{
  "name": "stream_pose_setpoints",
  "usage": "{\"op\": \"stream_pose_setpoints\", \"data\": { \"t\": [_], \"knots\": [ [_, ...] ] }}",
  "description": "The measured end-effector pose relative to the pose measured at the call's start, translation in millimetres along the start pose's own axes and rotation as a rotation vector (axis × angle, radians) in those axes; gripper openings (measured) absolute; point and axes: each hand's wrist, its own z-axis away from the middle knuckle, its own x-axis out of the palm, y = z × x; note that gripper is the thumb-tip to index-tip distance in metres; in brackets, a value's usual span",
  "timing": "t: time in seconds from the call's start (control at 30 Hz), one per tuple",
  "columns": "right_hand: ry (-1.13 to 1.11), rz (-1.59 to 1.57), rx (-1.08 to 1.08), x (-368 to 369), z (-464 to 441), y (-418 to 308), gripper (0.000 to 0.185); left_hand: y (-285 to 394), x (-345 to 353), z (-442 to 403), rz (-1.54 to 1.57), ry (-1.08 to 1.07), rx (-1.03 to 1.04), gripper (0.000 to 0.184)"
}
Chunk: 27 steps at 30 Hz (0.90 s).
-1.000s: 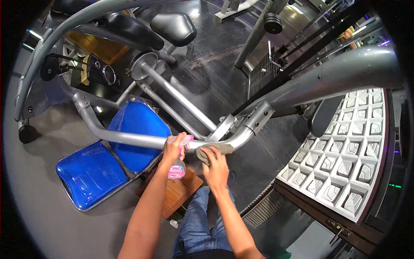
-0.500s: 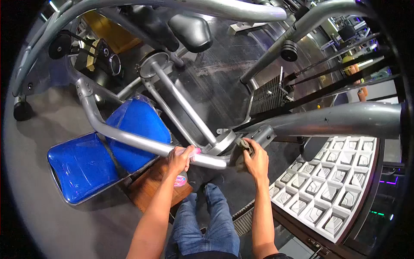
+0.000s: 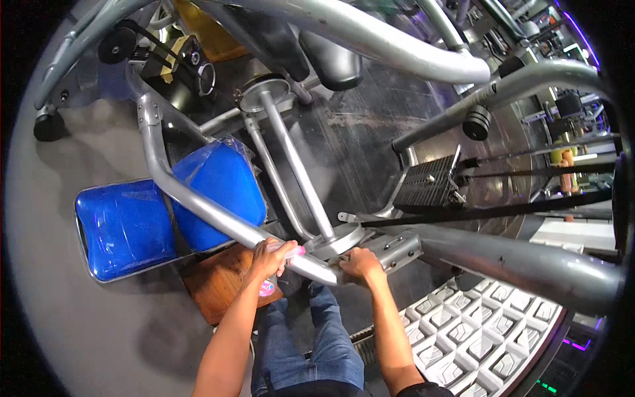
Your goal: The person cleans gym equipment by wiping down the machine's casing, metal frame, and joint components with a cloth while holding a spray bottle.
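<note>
My left hand (image 3: 270, 258) is closed around a spray bottle with a pink nozzle (image 3: 299, 251) and a pink label (image 3: 266, 288) lower down. It is over the bent silver tube (image 3: 228, 223) of a gym machine. My right hand (image 3: 362, 264) is closed and pressed down at the joint by the tube's end, beside a metal bracket (image 3: 397, 251) with bolts. The grey-green cloth in this hand is almost wholly hidden under the fingers. Just beyond both hands is a round pulley housing (image 3: 335, 241).
A blue plastic-covered chair (image 3: 126, 228) stands at left, beside a brown wooden box (image 3: 221, 281). A thick silver beam (image 3: 522, 261) runs right, above a white gridded panel (image 3: 483, 337). Overhead curves another frame tube (image 3: 397, 43). A black weight stack (image 3: 426, 185) is further back.
My right hand has moved left and down from the bracket to the tube's end, its cloth now mostly covered. My left hand keeps the spray bottle. The view has shifted.
</note>
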Motion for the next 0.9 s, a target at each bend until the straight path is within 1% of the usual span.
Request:
{"op": "stream_pose_setpoints", "data": {
  "t": [0.03, 0.07, 0.13, 0.17, 0.2, 0.27, 0.3, 0.37, 0.4, 0.47, 0.5, 0.53, 0.57, 0.6, 0.63, 0.67, 0.73, 0.77, 0.83, 0.87, 0.9],
  "knots": [
    [0.017, 0.060, 0.007, 1.5, -2.6, -3.6, 0.046, -1.6, -0.1, -0.2, -0.039, 0.017, 0.017, 0.049],
    [0.012, 0.072, -0.008, 0.3, -8.2, -6.4, 0.046, -0.2, -1.0, 0.3, -0.029, 0.034, 0.014, 0.049],
    [-0.074, 0.017, -0.096, -1.0, -14.8, -11.0, 0.048, 2.6, -0.3, 4.3, -0.084, 0.049, 0.091, 0.050],
    [-0.141, -0.024, -0.134, 9.0, -32.0, -8.8, 0.052, -0.5, 0.4, 3.9, -0.076, 0.058, 0.083, 0.050],
    [-0.148, -0.015, -0.141, 11.5, -38.3, -13.2, 0.052, -1.5, 0.5, 2.8, -0.051, 0.060, 0.058, 0.049],
    [-0.182, -0.087, -0.268, 16.1, -51.4, -25.0, 0.051, -2.8, 0.5, 0.0, -0.017, 0.076, 0.034, 0.049],
    [-0.191, -0.075, -0.277, 14.5, -54.4, -33.7, 0.051, 0.0, 0.6, 1.8, 0.001, 0.074, -0.010, 0.050],
    [-0.214, -0.341, -0.288, 8.6, -57.2, -51.6, 0.051, 1.6, 2.1, 4.4, 0.034, 0.088, -0.060, 0.050],
    [-0.225, -0.326, -0.299, 14.2, -62.3, -52.7, 0.051, 2.1, 2.9, 4.6, 0.057, 0.115, -0.076, 0.051],
    [-0.251, -0.469, -0.457, 26.7, -70.0, -53.7, 0.048, 2.5, 2.5, 6.7, 0.088, 0.155, -0.100, 0.051],
    [-0.274, -0.402, -0.455, 16.7, -62.0, -55.7, 0.055, 6.6, 1.0, 9.4, 0.024, 0.126, 0.028, 0.049],
    [-0.284, -0.396, -0.462, 16.0, -64.5, -50.3, 0.055, 11.2, -0.3, 11.5, -0.042, 0.095, 0.155, 0.047],
    [-0.312, -0.272, -0.437, 15.7, -66.8, -41.7, 0.056, 17.0, -1.5, 12.5, -0.033, 0.097, -0.014, 0.048],
    [-0.336, -0.147, -0.412, 12.9, -69.1, -32.8, 0.056, 19.3, -0.9, 13.6, -0.028, 0.106, -0.017, 0.048],
    [-0.369, -0.095, -0.433, 2.0, -63.7, -26.3, 0.049, 20.5, -0.4, 14.1, -0.010, 0.101, -0.033, 0.047],
    [-0.433, 0.042, -0.423, -11.0, -62.6, -21.7, 0.050, 20.3, -0.1, 14.4, 0.007, 0.094, -0.050, 0.046],
    [-0.536, 0.203, -0.352, -16.6, -69.7, -2.8, 0.054, 8.9, 0.9, 9.2, 0.042, 0.097, -0.059, 0.045],
    [-0.540, 0.207, -0.354, -12.0, -75.6, 9.7, 0.054, 2.5, 1.6, 6.0, 0.074, 0.095, -0.064, 0.044],
    [-0.550, -0.105, -0.441, 3.0, -90.8, 29.3, 0.057, 6.6, 1.6, 8.7, 0.089, 0.113, -0.062, 0.043],
    [-0.559, -0.096, -0.442, 9.4, -98.3, 31.0, 0.057, 8.6, 2.3, 10.8, 0.100, 0.127, -0.059, 0.042],
    [-0.521, -0.034, -0.429, 13.5, -103.6, 23.6, 0.056, 9.1, 2.2, 11.1, 0.110, 0.135, -0.063, 0.042]
  ]
}}
